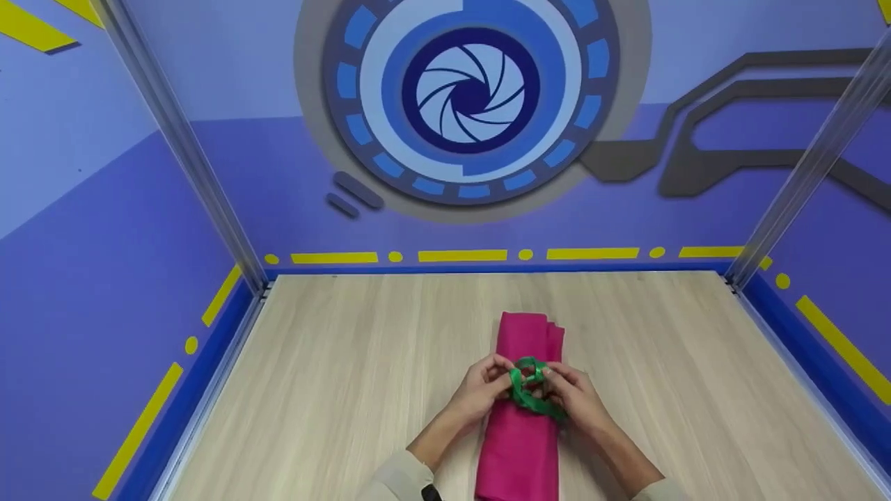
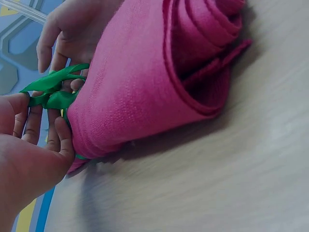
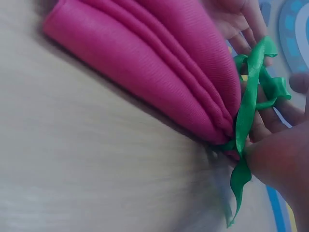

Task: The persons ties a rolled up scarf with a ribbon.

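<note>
A rolled pink cloth [image 1: 518, 452] lies lengthwise on the wooden table, its layered end showing in the left wrist view. Round its middle runs a green ribbon [image 1: 532, 403], looped on top and drawn in tight, so the cloth [image 3: 145, 63] narrows there. From the left side, my left hand [image 1: 480, 390] pinches a part of the ribbon [image 2: 58, 99] between thumb and fingers. Opposite it, my right hand [image 1: 574, 396] pinches another loop of ribbon. One loose ribbon tail [image 3: 240, 183] hangs down beside the cloth in the right wrist view.
The wooden table top [image 1: 334, 376] stretches to both sides of the cloth. A blue printed wall [image 1: 243, 188] closes off the back, with metal posts [image 1: 188, 146] at the corners and side panels left and right.
</note>
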The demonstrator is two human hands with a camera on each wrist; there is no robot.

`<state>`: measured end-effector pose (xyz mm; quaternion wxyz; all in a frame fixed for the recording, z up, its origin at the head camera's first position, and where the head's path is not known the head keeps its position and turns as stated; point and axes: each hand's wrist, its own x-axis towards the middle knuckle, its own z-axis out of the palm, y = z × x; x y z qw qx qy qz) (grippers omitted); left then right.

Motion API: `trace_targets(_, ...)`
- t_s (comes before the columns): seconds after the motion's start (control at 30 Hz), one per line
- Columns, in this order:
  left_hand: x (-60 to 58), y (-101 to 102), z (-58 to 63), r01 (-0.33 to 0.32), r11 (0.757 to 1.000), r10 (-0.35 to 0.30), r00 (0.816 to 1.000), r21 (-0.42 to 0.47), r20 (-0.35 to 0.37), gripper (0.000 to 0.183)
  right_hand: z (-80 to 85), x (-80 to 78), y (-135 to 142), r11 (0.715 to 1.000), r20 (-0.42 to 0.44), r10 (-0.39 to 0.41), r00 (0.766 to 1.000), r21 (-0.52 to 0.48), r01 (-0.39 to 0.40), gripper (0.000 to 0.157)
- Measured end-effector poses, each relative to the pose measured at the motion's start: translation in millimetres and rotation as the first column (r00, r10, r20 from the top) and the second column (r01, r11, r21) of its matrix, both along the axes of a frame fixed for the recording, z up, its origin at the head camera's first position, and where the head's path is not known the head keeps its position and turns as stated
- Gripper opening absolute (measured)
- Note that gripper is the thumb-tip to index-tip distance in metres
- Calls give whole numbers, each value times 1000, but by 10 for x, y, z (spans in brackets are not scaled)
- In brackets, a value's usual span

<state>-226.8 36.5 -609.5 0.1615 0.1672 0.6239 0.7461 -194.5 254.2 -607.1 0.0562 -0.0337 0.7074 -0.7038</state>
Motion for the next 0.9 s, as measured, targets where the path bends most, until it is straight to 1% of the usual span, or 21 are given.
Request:
trace_targets(0.03, -3, -4, -2, -5, 1000, 5, 1000, -4, -2, 13, 5, -5, 4, 1000, 1, -9, 1000, -12, 9, 39)
trace_targets(0.2, -23, -26, -11, -25, 1000, 25, 1000, 4, -1, 12, 33, -22, 23, 999, -12, -41, 999, -3, 41, 31)
trace_targets(0.3, -32, -47, -13, -37, 999, 37, 999, 15, 12, 12, 65, -28, 26, 999, -13, -33, 999, 11, 33, 32)
trace_targets(0.4, -48, -64, -4, -63, 997, 62, 997, 32, 45, 12, 97, -38, 20, 1000, -18, -11, 1000, 6, 11, 34)
trace_targets(0.5, -67, -55, 12, -99, 994, 96, 993, 46, 72, 10, 125, -38, 21, 1000, -33, -6, 999, -21, 6, 32)
trace_targets(0.57, -72, -48, 27, -118, 992, 115, 991, 43, 74, 9, 140, -37, 19, 999, -47, -4, 999, -51, 2, 29)
trace_targets(0.7, -71, -44, 29, -117, 993, 114, 990, 30, 82, 11, 161, -30, 8, 989, -56, -10, 998, -145, 2, 28)
trace_targets(0.77, -65, -40, 12, -117, 993, 113, 989, 34, 98, 16, 164, -28, 4, 985, -57, -21, 998, -172, 11, 30)
trace_targets(0.83, -62, -40, -7, -117, 992, 112, 987, 40, 113, 20, 163, -25, 3, 987, -74, -41, 996, -160, 29, 30)
trace_targets(0.9, -59, -42, -13, -126, 991, 121, 986, 34, 114, 24, 151, -26, 7, 992, -100, -60, 993, -114, 49, 29)
